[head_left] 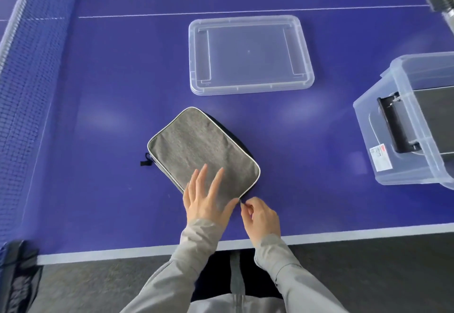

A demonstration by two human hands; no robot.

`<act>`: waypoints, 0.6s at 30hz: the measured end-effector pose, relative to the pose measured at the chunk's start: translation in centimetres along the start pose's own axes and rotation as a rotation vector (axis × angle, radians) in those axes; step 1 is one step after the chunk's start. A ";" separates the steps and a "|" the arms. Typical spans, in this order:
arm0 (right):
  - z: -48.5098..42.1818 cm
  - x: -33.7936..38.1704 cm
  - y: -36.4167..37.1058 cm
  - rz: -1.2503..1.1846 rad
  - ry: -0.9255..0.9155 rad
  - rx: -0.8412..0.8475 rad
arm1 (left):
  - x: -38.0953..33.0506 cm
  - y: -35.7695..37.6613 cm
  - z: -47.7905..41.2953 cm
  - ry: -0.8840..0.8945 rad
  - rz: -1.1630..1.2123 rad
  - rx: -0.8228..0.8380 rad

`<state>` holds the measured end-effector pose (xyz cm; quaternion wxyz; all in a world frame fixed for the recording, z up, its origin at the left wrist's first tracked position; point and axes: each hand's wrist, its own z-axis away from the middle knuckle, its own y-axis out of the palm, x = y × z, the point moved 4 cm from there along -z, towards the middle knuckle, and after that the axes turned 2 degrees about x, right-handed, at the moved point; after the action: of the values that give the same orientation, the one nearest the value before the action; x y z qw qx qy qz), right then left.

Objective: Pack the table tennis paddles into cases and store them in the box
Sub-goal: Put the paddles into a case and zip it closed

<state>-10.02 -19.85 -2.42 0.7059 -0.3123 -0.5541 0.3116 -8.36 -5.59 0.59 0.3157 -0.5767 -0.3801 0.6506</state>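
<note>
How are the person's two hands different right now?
The left hand lies flat, fingers straight, on top of the grey case; the right hand is curled. The left hand presses fabric; the right hand pinches the zipper pull at the case's near corner. Both wear grey sleeves and work on the same case.

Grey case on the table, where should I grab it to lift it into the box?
Probably its long right edge, coming from the box side. The grey case lies flat and thin, so that edge pinches easily between thumb and fingers.
</note>
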 end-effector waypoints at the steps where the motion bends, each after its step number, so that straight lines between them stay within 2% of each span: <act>1: 0.0 -0.1 0.0 0.010 -0.018 -0.011 | -0.6 0.6 -0.1 0.018 -0.019 0.038; 5: -0.3 -0.1 -0.1 0.026 -0.100 -0.041 | -1.5 2.3 -1.4 0.018 -0.071 0.113; 12: -0.6 0.0 0.5 0.086 -0.249 -0.084 | -1.4 2.9 -1.7 0.034 -0.122 0.025; 18: -0.9 -0.1 0.4 0.141 -0.218 -0.120 | -0.7 3.4 -1.6 0.025 -0.129 0.038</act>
<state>-9.24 -19.77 -3.01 0.5981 -0.3565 -0.6217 0.3587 -6.55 -7.73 -2.00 0.3727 -0.5531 -0.4002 0.6285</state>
